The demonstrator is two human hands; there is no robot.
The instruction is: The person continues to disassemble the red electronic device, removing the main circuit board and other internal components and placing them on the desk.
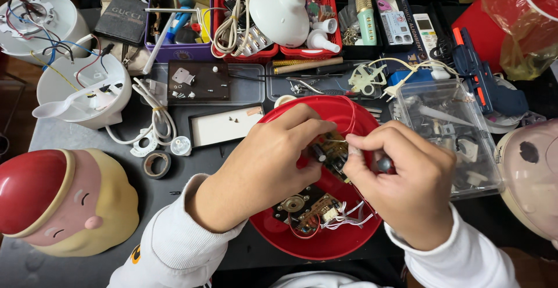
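A red round shell (325,241) lies open in front of me with a circuit board (311,206), white wires (346,215) and a red wire inside it. My left hand (267,160) pinches a small board with a black capacitor (319,152) over the shell. My right hand (404,177) grips a small tool with a dark handle (383,163), its thin tip reaching toward that small board. Both hands are close together above the shell's middle.
A clear plastic box (447,131) of parts sits right of the hands. A red-and-cream doll-shaped housing (64,201) lies at left, a white housing with wires (81,96) behind it. Baskets (180,52) of parts, a white lamp shade (279,12) and a blue glue gun (476,73) line the back.
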